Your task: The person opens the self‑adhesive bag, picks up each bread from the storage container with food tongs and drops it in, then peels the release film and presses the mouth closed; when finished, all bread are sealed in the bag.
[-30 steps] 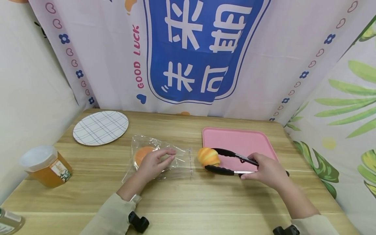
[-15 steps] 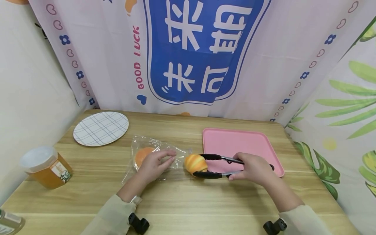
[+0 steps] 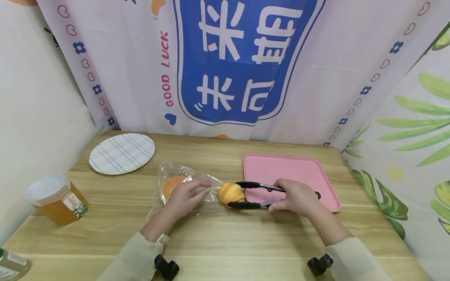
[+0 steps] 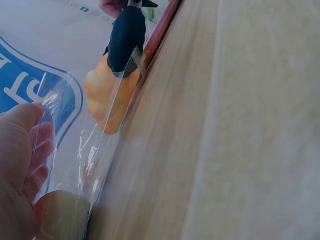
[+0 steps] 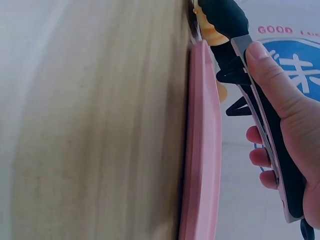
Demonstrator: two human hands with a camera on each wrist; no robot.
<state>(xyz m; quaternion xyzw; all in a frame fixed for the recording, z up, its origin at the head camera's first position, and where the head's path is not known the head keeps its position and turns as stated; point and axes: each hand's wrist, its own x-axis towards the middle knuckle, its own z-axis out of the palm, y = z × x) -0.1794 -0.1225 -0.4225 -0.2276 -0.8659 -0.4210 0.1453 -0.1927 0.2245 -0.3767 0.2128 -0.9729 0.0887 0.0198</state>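
Note:
My left hand (image 3: 188, 197) holds the upper film of a clear plastic bag (image 4: 87, 150), raising it off the table. Inside the bag lies a round orange bun (image 3: 171, 186), partly hidden behind that hand. My right hand (image 3: 297, 197) grips black-tipped metal tongs (image 5: 272, 135) around the middle, thumb on one arm and fingers on the other. Between the tong tips is a yellow-and-orange striped bread roll (image 3: 230, 193). The roll is at the bag's right-hand mouth, and film overlaps it in the left wrist view.
A pink tray (image 3: 288, 166) lies under the tongs at the right. At the back left is a checked oval plate (image 3: 122, 153). A honey-coloured jar with a white lid (image 3: 58, 201) stands left, a small jar (image 3: 13, 265) at the near-left corner. A printed cloth (image 3: 140, 70) hangs behind.
My right hand has moved left with the tongs, bringing the striped roll from the tray's left edge to the bag's mouth. My left hand has stayed in place.

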